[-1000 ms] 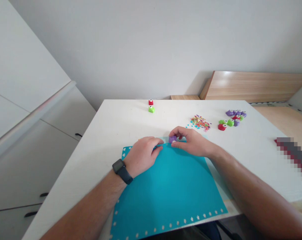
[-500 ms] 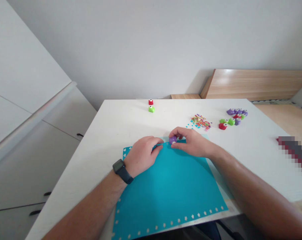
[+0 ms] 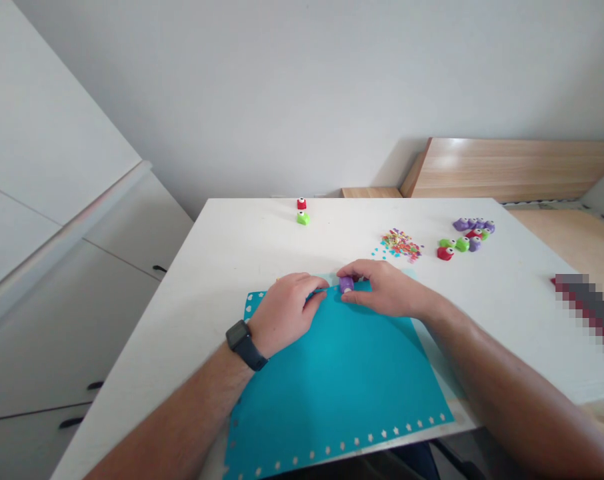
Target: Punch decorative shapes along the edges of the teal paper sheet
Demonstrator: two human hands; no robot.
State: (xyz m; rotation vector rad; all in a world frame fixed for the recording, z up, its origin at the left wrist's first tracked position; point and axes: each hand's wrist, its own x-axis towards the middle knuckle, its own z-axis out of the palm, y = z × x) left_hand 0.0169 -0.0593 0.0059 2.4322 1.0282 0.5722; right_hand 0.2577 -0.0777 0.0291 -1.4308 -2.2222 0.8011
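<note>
Right hand, half-curled, edged nearer, pinching purple punch.

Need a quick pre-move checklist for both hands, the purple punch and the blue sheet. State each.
1. Right hand has the purple punch between thumb and fingers: ok.
2. Punch at the far edge of the blue sheet: ok.
3. Sheet edge seated in the punch's slot: cannot tell, too small.
4. Left hand at the same edge, left of the punch: ok; firmness of its pinch: cannot tell.
5. Confetti pile off the sheet: ok.
</note>
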